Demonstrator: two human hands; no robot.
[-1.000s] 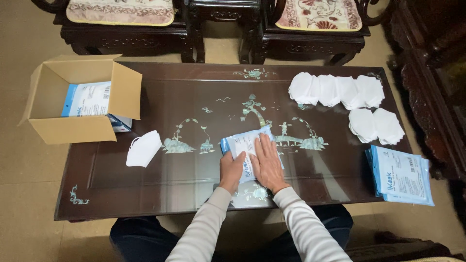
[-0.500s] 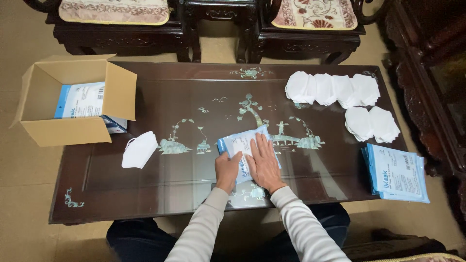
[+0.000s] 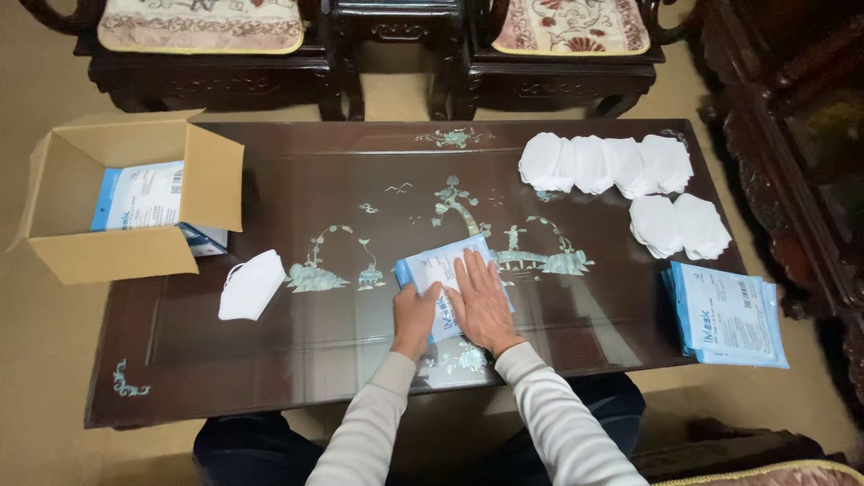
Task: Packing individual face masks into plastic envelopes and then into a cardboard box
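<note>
— How far along is the packing, would you say?

— Early to middling, I'd judge. Both hands are on one blue-and-white pouch (image 3: pixel 447 281) at the table's (image 3: pixel 360 162) six o'clock edge. The right hand (image 3: pixel 482 301) lies flat, palm pressing on it; the left hand (image 3: pixel 416 317) is loosely curled on the pouch's near corner. Neither is really gripping, more pressing it down.

— What's finished?

— A few pouches sit in the cardboard box (image 3: pixel 211 175) out at nine o'clock, looking packed. A stack of pouches (image 3: pixel 727 313) lies at four o'clock; I can't tell whether those are filled.

— And what's left?

— Plenty. A row of white masks (image 3: pixel 605 164) at one o'clock, two more piles (image 3: pixel 677 225) at two o'clock, and a single loose mask (image 3: pixel 250 284) at eight o'clock, all bare.
</note>
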